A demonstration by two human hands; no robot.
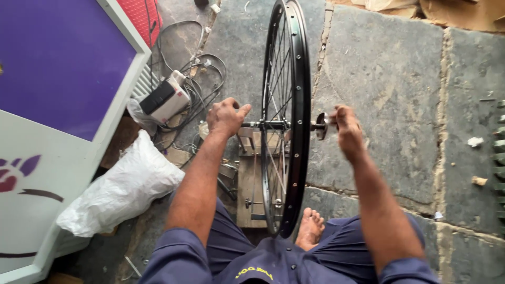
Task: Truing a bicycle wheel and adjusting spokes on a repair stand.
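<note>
Upright, edge-on, stood a black bicycle wheel (288, 113) over a stone-slab floor (389, 89), rim near vertical, thin spokes fanning to the hub. Ran crosswise through that hub an axle (273, 125), level, with a round metal nut or cone (321, 125) on its right-hand end. Closed around the axle's left end was the left hand (226, 117), fingers curled in a loose fist, thumb stretched toward the rim. Pinched at the axle's right tip was the right hand (347, 129), fingers drawn together on the end just beside the metal cone; could not tell exactly how much of it sat inside the grip. Lay beneath the wheel a small wooden stand (250, 181) with metal fittings, touching or nearly touching the rim's lower part. Rested a bare foot (309, 229) just right of the rim's bottom, between blue trouser legs. Sat to the left a crumpled white plastic bag (123, 189), a white and black box (165, 97) among tangled cables (202, 79), and a purple-and-white panel (58, 79).
</note>
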